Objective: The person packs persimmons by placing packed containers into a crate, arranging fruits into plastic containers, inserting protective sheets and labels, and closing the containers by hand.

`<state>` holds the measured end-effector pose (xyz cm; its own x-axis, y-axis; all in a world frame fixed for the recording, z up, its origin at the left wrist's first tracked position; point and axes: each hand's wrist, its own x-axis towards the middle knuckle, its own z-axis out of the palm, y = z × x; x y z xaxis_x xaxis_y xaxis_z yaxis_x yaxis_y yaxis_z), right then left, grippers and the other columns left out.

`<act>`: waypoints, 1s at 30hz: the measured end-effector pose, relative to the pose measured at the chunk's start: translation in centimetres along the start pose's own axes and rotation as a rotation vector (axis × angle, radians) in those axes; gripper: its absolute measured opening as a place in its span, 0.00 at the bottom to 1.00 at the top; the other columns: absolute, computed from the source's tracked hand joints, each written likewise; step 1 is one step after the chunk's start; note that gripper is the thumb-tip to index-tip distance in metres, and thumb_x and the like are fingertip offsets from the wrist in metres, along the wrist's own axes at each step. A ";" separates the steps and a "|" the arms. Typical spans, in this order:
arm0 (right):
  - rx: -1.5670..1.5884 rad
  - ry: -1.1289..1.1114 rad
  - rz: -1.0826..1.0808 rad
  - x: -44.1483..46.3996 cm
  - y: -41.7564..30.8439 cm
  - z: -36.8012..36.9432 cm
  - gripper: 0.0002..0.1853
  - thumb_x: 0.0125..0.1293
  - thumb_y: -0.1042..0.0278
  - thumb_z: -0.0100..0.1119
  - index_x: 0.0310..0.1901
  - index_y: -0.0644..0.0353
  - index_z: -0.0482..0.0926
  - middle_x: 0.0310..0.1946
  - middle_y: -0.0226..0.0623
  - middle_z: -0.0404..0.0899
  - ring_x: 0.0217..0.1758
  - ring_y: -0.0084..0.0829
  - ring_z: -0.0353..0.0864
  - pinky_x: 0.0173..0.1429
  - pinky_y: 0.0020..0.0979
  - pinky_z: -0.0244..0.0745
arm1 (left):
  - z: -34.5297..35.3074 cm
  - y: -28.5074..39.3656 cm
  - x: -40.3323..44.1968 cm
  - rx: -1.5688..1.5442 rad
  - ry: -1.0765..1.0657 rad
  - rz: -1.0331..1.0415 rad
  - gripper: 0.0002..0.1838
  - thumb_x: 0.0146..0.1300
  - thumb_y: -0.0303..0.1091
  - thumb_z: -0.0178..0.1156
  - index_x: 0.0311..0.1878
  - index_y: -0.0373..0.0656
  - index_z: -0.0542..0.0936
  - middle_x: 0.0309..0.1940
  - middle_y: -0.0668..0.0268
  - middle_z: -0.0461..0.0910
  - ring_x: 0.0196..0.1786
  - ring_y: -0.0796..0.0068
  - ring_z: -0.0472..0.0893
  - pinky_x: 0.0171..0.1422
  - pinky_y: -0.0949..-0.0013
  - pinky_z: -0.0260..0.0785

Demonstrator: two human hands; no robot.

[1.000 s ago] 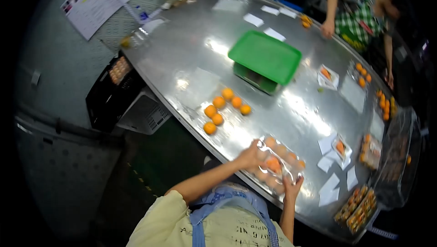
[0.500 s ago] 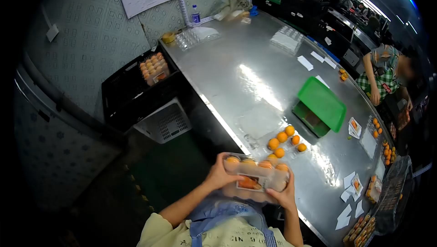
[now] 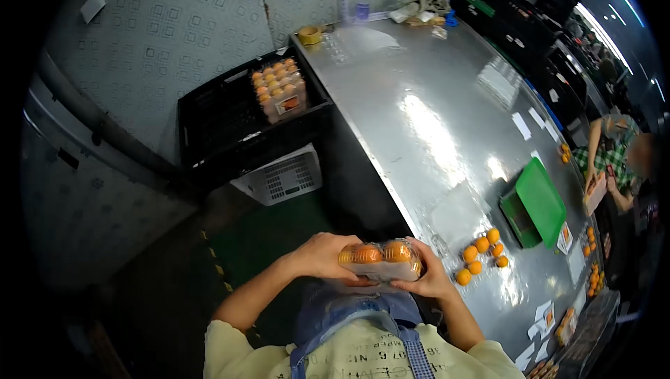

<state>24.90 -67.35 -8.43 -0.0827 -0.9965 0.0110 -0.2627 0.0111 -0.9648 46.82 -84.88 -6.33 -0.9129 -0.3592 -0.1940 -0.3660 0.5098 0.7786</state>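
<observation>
Both hands grip a clear plastic clamshell pack of orange fruit [image 3: 380, 253], held in front of my apron at the table's near edge. My left hand [image 3: 328, 257] wraps round the pack's left end, and my right hand [image 3: 431, 274] closes on its right end. The pack's lower part is partly hidden by fingers. Several loose orange fruits [image 3: 481, 245] lie on the metal table to the right of the pack. Beside them is a clear plastic tray [image 3: 457, 215]. A green box with a tilted green lid [image 3: 541, 204] stands beyond the fruits.
A black crate [image 3: 216, 128] at the left holds stacked packs of fruit [image 3: 279, 89]. Below it sits a grey-white basket [image 3: 286, 176]. Tape [image 3: 309, 35] and a bottle [image 3: 362, 5] stand at the back. White labels [image 3: 543, 320] lie at the right; another person [image 3: 607, 162] holds a pack across the table.
The view has swung left. The pack has been tipped so its fruit-filled top shows more and its front label is no longer plainly seen. The other person now holds a pack up.
</observation>
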 end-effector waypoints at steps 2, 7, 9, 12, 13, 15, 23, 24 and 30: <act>-0.047 -0.043 -0.026 3.2 0.4 -0.5 0.47 0.44 0.68 0.78 0.66 0.62 0.62 0.54 0.42 0.75 0.59 0.33 0.74 0.64 0.33 0.68 | -1.1 -1.6 1.3 -0.042 0.015 -0.002 0.28 0.39 0.44 0.76 0.44 0.42 0.81 0.37 0.59 0.83 0.40 0.60 0.83 0.46 0.67 0.75; -0.229 0.075 -0.234 13.4 0.7 -3.3 0.46 0.47 0.64 0.77 0.67 0.62 0.61 0.58 0.43 0.70 0.61 0.36 0.72 0.63 0.35 0.67 | -9.2 -2.2 2.3 0.095 0.391 -0.102 0.25 0.38 0.41 0.77 0.41 0.42 0.82 0.34 0.59 0.84 0.37 0.62 0.85 0.43 0.67 0.76; -0.268 0.215 -0.267 16.6 2.9 -4.4 0.43 0.50 0.64 0.73 0.67 0.61 0.61 0.57 0.43 0.69 0.57 0.37 0.73 0.59 0.36 0.69 | -13.4 -4.3 2.6 0.101 0.596 -0.191 0.26 0.38 0.42 0.77 0.42 0.41 0.82 0.35 0.57 0.84 0.37 0.63 0.85 0.43 0.65 0.76; -0.192 0.328 -0.044 20.0 8.8 -5.1 0.30 0.56 0.68 0.67 0.60 0.61 0.68 0.51 0.44 0.74 0.46 0.36 0.79 0.47 0.33 0.74 | -20.3 -8.0 3.6 0.171 0.859 -0.325 0.27 0.40 0.42 0.76 0.43 0.39 0.81 0.34 0.55 0.84 0.37 0.61 0.85 0.43 0.63 0.76; -0.206 0.336 -0.023 20.5 10.5 -4.9 0.28 0.56 0.70 0.66 0.59 0.61 0.69 0.49 0.44 0.75 0.44 0.36 0.79 0.46 0.33 0.75 | -22.5 -9.8 4.1 0.316 0.901 -0.398 0.26 0.40 0.42 0.75 0.44 0.40 0.81 0.35 0.55 0.84 0.37 0.59 0.85 0.44 0.62 0.76; -0.237 0.359 0.004 21.2 13.5 -4.5 0.24 0.57 0.73 0.63 0.56 0.61 0.71 0.47 0.43 0.75 0.42 0.34 0.80 0.43 0.32 0.76 | -26.4 -12.8 6.3 0.486 0.937 -0.532 0.26 0.41 0.44 0.74 0.44 0.42 0.81 0.35 0.55 0.84 0.39 0.56 0.84 0.44 0.60 0.75; -0.293 0.388 0.437 21.4 16.4 -1.3 0.15 0.58 0.73 0.64 0.48 0.64 0.79 0.39 0.38 0.78 0.36 0.28 0.78 0.42 0.28 0.75 | -30.7 -30.3 19.0 0.528 0.493 -0.756 0.27 0.42 0.45 0.74 0.48 0.48 0.81 0.41 0.54 0.83 0.47 0.53 0.82 0.52 0.56 0.73; -0.265 0.422 0.467 21.6 16.4 -1.2 0.15 0.58 0.72 0.64 0.48 0.63 0.79 0.38 0.37 0.79 0.36 0.27 0.78 0.42 0.27 0.75 | -30.1 -32.6 20.8 0.509 0.435 -0.759 0.27 0.43 0.45 0.74 0.49 0.48 0.81 0.42 0.54 0.83 0.47 0.53 0.82 0.52 0.56 0.73; -0.069 0.587 0.667 21.9 15.7 0.0 0.15 0.59 0.71 0.65 0.48 0.63 0.79 0.35 0.32 0.79 0.35 0.22 0.75 0.42 0.24 0.72 | -27.1 -40.2 27.4 0.586 0.408 -0.679 0.26 0.41 0.42 0.75 0.47 0.47 0.81 0.48 0.59 0.80 0.56 0.58 0.75 0.54 0.59 0.72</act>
<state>18.99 -89.01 -23.32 -0.7133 -0.5780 -0.3963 -0.0397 0.5979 -0.8006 41.46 -136.43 -26.77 -0.3836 -0.9051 -0.1836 -0.9217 0.3628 0.1376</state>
